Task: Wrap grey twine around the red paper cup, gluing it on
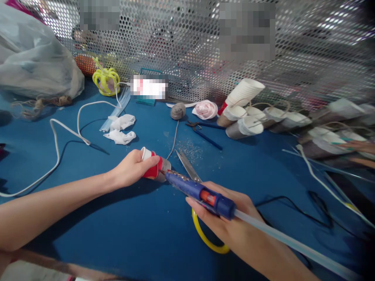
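Note:
My left hand (133, 169) grips a red paper cup (150, 170) lying on its side, its white rim toward the left. Grey yarn (165, 166) is wound around the cup's other end, and a strand runs from there to a grey yarn ball (178, 111). A blue hot glue gun (190, 187) is held in my right hand (225, 214), its nozzle at the yarn-wrapped part of the cup. From the gun's back a long clear glue stick (293, 242) sticks out. Scissors with a yellow handle (205, 238) lie partly beneath my right hand.
Blue-handled pliers (208, 138), a pink fabric rose (205, 109) and stacked white cups (245, 92) sit toward the back. Several wrapped cups (244, 127) line the right, where another person's hand (359, 147) reaches in. White cable (54, 136) curls at left. A perforated metal screen (187, 43) stands behind.

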`<state>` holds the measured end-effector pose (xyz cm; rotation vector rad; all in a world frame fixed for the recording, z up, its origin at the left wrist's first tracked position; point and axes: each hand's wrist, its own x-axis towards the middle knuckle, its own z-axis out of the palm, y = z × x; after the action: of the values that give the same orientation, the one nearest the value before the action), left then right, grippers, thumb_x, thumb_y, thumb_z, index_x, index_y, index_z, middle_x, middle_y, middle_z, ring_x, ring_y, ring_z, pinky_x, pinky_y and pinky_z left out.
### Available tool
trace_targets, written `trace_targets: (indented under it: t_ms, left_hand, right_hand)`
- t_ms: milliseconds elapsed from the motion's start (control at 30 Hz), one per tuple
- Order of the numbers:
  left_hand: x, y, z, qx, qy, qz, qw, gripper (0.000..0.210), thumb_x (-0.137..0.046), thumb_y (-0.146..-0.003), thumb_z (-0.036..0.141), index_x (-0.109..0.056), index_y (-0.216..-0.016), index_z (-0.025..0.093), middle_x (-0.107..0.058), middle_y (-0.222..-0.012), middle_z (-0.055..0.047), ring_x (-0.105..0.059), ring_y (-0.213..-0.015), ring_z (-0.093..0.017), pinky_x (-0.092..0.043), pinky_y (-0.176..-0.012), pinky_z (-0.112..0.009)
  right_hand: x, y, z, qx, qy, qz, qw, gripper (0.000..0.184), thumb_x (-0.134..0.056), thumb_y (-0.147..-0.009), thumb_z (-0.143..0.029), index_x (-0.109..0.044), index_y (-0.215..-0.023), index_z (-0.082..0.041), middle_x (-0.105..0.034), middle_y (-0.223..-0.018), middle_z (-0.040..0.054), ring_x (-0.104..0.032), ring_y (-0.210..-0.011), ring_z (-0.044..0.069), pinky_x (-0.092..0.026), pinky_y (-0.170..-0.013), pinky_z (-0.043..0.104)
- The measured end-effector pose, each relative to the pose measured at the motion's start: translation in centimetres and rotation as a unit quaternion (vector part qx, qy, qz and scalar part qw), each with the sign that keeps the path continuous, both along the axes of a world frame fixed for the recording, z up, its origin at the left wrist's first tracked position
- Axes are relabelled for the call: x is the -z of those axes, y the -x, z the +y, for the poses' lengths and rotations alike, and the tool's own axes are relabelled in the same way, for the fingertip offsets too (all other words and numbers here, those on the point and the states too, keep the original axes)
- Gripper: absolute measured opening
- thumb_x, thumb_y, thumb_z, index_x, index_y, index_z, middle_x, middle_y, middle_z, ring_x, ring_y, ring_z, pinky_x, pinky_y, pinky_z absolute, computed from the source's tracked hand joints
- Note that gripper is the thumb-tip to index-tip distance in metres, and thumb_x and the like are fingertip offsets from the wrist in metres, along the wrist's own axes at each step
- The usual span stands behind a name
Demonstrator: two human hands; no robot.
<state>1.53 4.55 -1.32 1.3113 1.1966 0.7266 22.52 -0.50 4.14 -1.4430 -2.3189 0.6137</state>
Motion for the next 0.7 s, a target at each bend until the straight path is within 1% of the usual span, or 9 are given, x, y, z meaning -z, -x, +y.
trace_targets:
  t_ms: [167, 300, 467, 567, 700]
  left_hand:
    - [0.18, 0.13, -0.01, 0.011, -0.004, -0.004, 1.000, 0.038, -0.046, -0.076, 0.046, -0.053, -0.059, 0.013, -0.048, -0.052, 0.003, -0.038, -0.046, -0.007, -0.030, -0.046, -0.019]
    - [0.38, 0.20, 0.03, 0.003, -0.009, 0.001, 1.000, 0.038, -0.047, -0.076, 0.046, -0.055, -0.061, 0.012, -0.049, -0.051, 0.003, -0.039, -0.045, -0.007, -0.030, -0.045, -0.019]
    - [0.26, 0.21, -0.11, 0.009, -0.001, -0.017, 1.000, 0.038, -0.048, -0.076, 0.045, -0.057, -0.061, 0.011, -0.053, -0.053, 0.002, -0.042, -0.047, -0.007, -0.034, -0.047, -0.019]
    - [0.14, 0.22, -0.21, 0.014, -0.001, -0.023, 1.000, 0.038, -0.048, -0.077, 0.045, -0.059, -0.063, 0.011, -0.057, -0.056, 0.000, -0.046, -0.049, -0.008, -0.036, -0.049, -0.019]
    - [0.06, 0.24, -0.27, 0.021, -0.008, -0.024, 0.999, 0.038, -0.048, -0.078, 0.044, -0.060, -0.064, 0.011, -0.057, -0.057, 0.000, -0.046, -0.051, -0.009, -0.036, -0.050, -0.019]
  right_hand:
    - [0.05, -0.12, 0.04, 0.019, 0.003, 0.021, 1.000, 0.016, -0.050, -0.080, -0.031, -0.049, -0.066, -0.022, -0.056, -0.058, -0.0012, -0.052, -0.049, 0.012, -0.044, -0.050, 0.023]
    - [0.17, -0.24, 0.09, -0.001, 0.009, 0.001, 1.000, 0.018, -0.049, -0.080, -0.032, -0.048, -0.065, -0.022, -0.054, -0.057, -0.0011, -0.049, -0.048, 0.012, -0.043, -0.047, 0.024]
    - [0.10, -0.08, 0.11, 0.012, 0.007, 0.031, 0.999, 0.015, -0.051, -0.080, -0.030, -0.048, -0.067, -0.022, -0.053, -0.057, -0.0025, -0.051, -0.048, 0.011, -0.044, -0.050, 0.023]
    - [0.16, -0.20, 0.04, 0.010, 0.010, 0.025, 1.000, 0.015, -0.052, -0.079, -0.030, -0.048, -0.067, -0.022, -0.054, -0.057, -0.0028, -0.052, -0.049, 0.012, -0.045, -0.051, 0.023]
    - [0.40, -0.51, 0.11, 0.001, -0.030, 0.033, 0.999, 0.013, -0.054, -0.078, -0.028, -0.047, -0.067, -0.023, -0.054, -0.057, -0.0033, -0.052, -0.047, 0.011, -0.044, -0.048, 0.022]
